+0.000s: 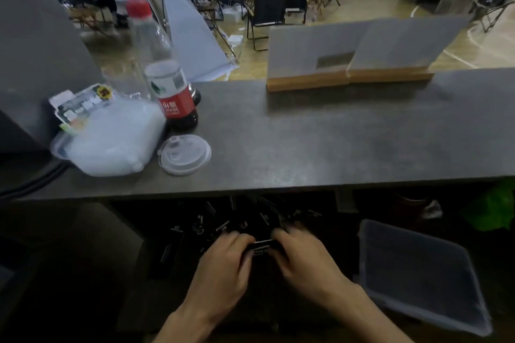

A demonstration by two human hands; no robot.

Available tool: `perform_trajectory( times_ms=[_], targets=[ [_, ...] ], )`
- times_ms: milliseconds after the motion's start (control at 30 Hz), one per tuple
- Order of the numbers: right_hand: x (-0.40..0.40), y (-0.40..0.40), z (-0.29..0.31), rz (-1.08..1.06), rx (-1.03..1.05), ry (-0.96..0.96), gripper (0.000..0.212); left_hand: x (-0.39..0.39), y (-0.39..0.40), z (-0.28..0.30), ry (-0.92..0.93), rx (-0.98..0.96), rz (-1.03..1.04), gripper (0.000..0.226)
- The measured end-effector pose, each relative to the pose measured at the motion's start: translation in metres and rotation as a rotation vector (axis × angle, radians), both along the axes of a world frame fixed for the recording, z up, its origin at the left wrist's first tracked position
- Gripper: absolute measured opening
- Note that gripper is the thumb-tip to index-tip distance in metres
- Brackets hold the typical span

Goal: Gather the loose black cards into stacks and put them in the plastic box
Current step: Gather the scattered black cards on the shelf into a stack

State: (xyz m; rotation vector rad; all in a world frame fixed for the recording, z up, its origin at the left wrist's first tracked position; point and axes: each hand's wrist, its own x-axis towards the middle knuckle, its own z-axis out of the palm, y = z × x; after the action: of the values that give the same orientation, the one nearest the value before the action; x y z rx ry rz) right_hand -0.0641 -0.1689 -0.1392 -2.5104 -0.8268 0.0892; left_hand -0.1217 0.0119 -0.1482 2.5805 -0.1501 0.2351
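Below the grey counter's front edge, several loose black cards (223, 224) with white print lie scattered on a dark lower surface. My left hand (224, 262) and my right hand (302, 256) meet over them and together grip a small stack of black cards (262, 245) between curled fingers. The clear plastic box (418, 273) sits open to the right of my right hand, and I see nothing inside it. The stack's lower part is hidden by my fingers.
On the grey counter (306, 142) stand a dark drink bottle with a red label (177, 97), a clear bottle with a red cap (145, 36), a round plastic lid (185, 154) and a white plastic-wrapped container (111, 136). Wooden-based panels (348, 56) stand at the back. Something green (490, 211) lies at the right.
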Motion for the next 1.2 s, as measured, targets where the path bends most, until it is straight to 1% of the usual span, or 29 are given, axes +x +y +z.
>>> perform_trajectory(
  times_ms=[67, 133, 200, 300, 433, 500, 600, 633, 700, 767, 800, 867, 900, 933, 1000, 1033, 1100, 1167, 1200],
  targets=[
    [0.004, 0.005, -0.060, 0.030, -0.010, 0.000, 0.027, 0.005, 0.006, -0.061, 0.000, -0.041, -0.002, 0.023],
    [0.004, 0.010, -0.116, 0.040, -0.082, -0.044, 0.025, 0.007, 0.008, -0.117, -0.006, -0.071, -0.022, 0.023],
    [0.004, 0.016, -0.163, 0.013, -0.160, -0.205, 0.024, 0.009, 0.009, -0.165, -0.064, -0.078, -0.046, 0.023],
    [-0.004, 0.021, -0.207, -0.001, -0.085, -0.426, 0.024, 0.008, 0.008, -0.207, -0.193, -0.076, -0.088, 0.018],
    [-0.002, 0.016, -0.230, 0.003, 0.007, -0.601, 0.022, 0.010, 0.006, -0.214, -0.364, -0.093, -0.141, 0.016],
    [0.001, 0.016, -0.232, 0.021, 0.030, -0.625, 0.022, 0.011, 0.007, -0.214, -0.395, -0.104, -0.164, 0.016],
    [0.000, 0.013, -0.236, 0.058, 0.064, -0.683, 0.018, 0.007, 0.009, -0.219, -0.475, -0.066, -0.180, 0.010],
    [0.000, 0.012, -0.234, 0.060, 0.078, -0.668, 0.018, 0.006, 0.009, -0.216, -0.487, -0.090, -0.168, 0.009],
    [0.000, 0.012, -0.228, 0.041, 0.104, -0.644, 0.018, 0.005, 0.010, -0.211, -0.537, -0.166, -0.118, 0.010],
    [-0.002, 0.011, -0.231, -0.007, 0.118, -0.645, 0.016, 0.007, 0.014, -0.213, -0.569, -0.231, -0.011, 0.015],
    [-0.002, 0.010, -0.232, -0.043, 0.122, -0.642, 0.015, 0.008, 0.019, -0.214, -0.555, -0.260, 0.071, 0.019],
    [-0.001, 0.006, -0.230, -0.182, 0.141, -0.655, 0.016, 0.015, 0.024, -0.213, -0.465, -0.286, 0.200, 0.023],
    [0.000, 0.004, -0.228, -0.266, 0.154, -0.650, 0.018, 0.019, 0.026, -0.213, -0.428, -0.225, 0.232, 0.025],
    [0.002, 0.003, -0.226, -0.333, 0.164, -0.643, 0.020, 0.022, 0.026, -0.213, -0.399, -0.097, 0.225, 0.028],
    [0.007, 0.002, -0.225, -0.399, 0.172, -0.643, 0.023, 0.024, 0.019, -0.217, -0.317, 0.200, 0.158, 0.033],
    [0.010, 0.000, -0.225, -0.403, 0.161, -0.647, 0.023, 0.023, 0.016, -0.218, -0.290, 0.287, 0.130, 0.033],
    [0.018, -0.008, -0.223, -0.374, 0.091, -0.642, 0.025, 0.018, 0.015, -0.219, -0.313, 0.331, 0.082, 0.029],
    [0.025, -0.019, -0.222, -0.340, 0.045, -0.605, 0.027, 0.015, 0.018, -0.221, -0.372, 0.240, -0.008, 0.024],
    [0.027, -0.024, -0.222, -0.333, 0.052, -0.577, 0.028, 0.016, 0.020, -0.219, -0.369, 0.180, -0.029, 0.024]
  ],
)
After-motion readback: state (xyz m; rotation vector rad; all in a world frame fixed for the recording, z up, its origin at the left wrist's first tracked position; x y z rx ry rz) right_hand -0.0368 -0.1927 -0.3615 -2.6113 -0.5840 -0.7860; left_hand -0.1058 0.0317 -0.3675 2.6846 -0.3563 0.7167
